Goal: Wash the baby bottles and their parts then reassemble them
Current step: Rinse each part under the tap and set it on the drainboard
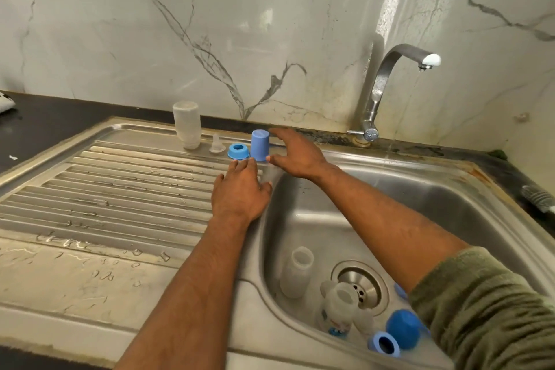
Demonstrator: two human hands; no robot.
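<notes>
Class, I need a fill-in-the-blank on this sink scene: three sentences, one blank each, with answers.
1. Water runs from the ____ into the sink.
2. The blue cap stands on the ____.
3. The right hand is ____, beside the cap.

Answers: tap; drainboard; open

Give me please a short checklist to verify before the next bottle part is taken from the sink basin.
1. Both hands free: left hand flat on the drainboard, right hand open beside the blue cap. Ok.
2. Blue cap standing steady: ok.
3. Blue ring, clear nipple and inverted bottle set apart on the drainboard: ok.
4. Tap running for rinsing: ok.
5. Parts waiting in the basin, clear bottle included: ok.
6. Basin parts already soaped: cannot tell.
</notes>
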